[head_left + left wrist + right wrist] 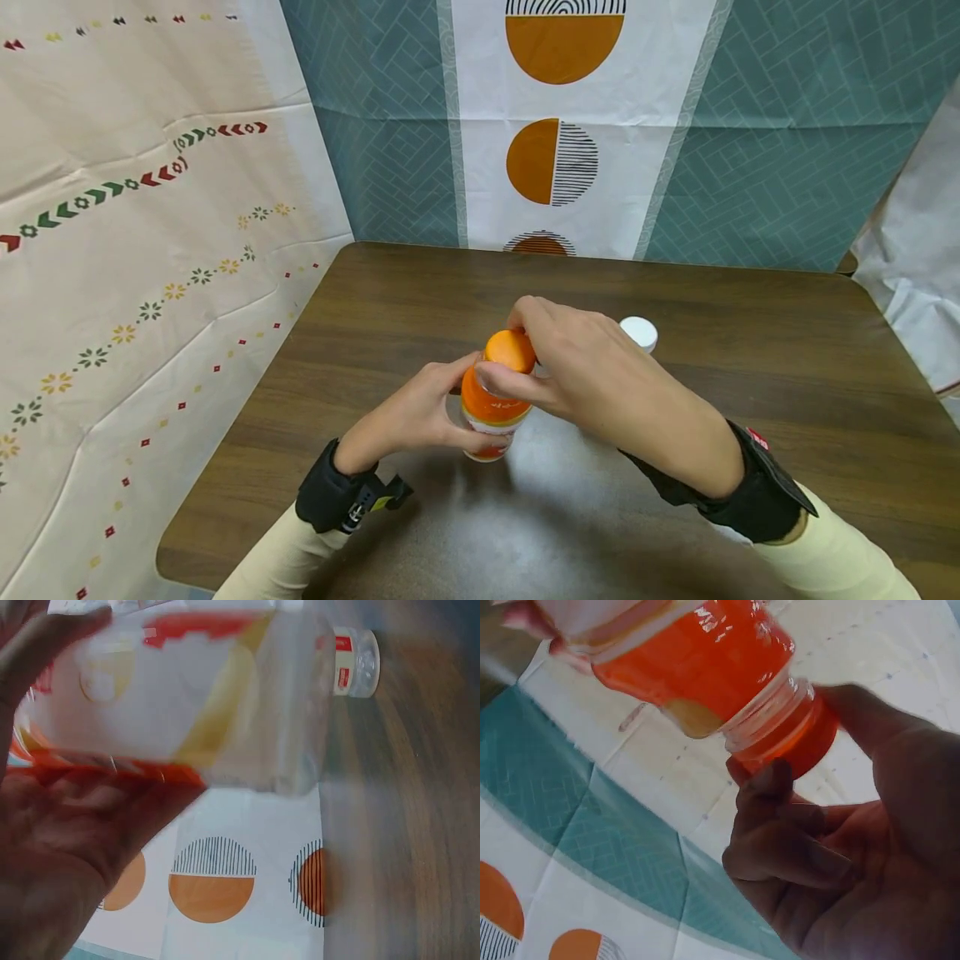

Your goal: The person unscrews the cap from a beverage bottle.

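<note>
Near the middle of the table, my left hand (427, 412) grips a clear plastic jar (491, 407) with an orange and white label around its body. The jar is tilted a little, its orange screw lid (512, 351) at the top. From the right, my right hand (588, 362) holds that lid between thumb and fingers. In the right wrist view the lid (817, 742) sits at the jar's clear threaded neck (757, 724), fingertips on its edge. The left wrist view shows the jar's lower part (195, 697) across the left palm.
A small jar with a white lid (639, 332) stands behind my right hand; its clear body and label (345, 667) show in the left wrist view. The brown wooden table (405, 292) meets a patterned curtain (390, 125) at the back and a pale printed cloth (187, 350) on the left.
</note>
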The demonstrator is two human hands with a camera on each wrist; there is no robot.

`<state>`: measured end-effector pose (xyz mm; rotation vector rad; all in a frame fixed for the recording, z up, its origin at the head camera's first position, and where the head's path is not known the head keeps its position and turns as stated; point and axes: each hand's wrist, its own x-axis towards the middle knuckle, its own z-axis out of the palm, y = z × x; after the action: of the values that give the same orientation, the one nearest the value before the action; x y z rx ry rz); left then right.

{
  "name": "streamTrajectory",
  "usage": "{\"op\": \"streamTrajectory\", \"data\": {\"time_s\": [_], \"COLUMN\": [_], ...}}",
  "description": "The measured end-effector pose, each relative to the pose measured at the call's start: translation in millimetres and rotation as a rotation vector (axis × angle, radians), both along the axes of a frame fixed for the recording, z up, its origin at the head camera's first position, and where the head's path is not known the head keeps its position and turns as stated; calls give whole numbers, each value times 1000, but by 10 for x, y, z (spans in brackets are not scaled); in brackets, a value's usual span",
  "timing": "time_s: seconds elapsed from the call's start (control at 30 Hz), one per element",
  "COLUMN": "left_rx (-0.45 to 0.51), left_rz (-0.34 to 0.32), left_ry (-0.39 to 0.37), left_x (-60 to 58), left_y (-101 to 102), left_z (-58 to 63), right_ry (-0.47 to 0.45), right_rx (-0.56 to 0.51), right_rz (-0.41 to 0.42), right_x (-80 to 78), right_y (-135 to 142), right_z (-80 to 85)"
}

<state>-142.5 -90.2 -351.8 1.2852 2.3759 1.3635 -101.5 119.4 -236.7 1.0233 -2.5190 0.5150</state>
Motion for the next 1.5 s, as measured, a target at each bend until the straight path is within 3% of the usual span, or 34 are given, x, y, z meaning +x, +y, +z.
{"op": "streamTrajectory", "data": {"time_s": [0.17, 0.37, 0.63, 0.8, 0.9, 1.07, 1.17, 1.33, 1.43, 1.5], "left_rx": [18, 12, 8, 14, 7, 16, 26, 13, -13, -30], "left_rz": [-55, -80, -95, -83, -64, -6, 26, 89, 139, 167], "left_ry": [-26, -3, 6, 22, 27, 63, 94, 94, 98, 108], "left_x": [36, 75, 81, 83, 133, 84, 26, 9, 3, -1], "left_y": [-1, 14, 30, 44, 66, 72, 69, 76, 85, 87], "left_z": [21, 71, 77, 96, 208, 129, 37, 18, -4, -20], "right_ry": [-73, -170, -144, -120, -98, -61, -18, 123, 187, 183], "right_rx": [20, 46, 86, 102, 93, 6, -41, -16, 0, 4], "right_rz": [108, 198, 222, 148, 106, 7, -97, -270, -321, -346], "right_x": [51, 50, 54, 60, 78, 114, 121, 136, 128, 119], "right_y": [80, 167, 252, 266, 273, 211, 128, -34, -109, -146], "right_z": [86, 188, 232, 224, 234, 211, 154, 43, -15, -36]}}
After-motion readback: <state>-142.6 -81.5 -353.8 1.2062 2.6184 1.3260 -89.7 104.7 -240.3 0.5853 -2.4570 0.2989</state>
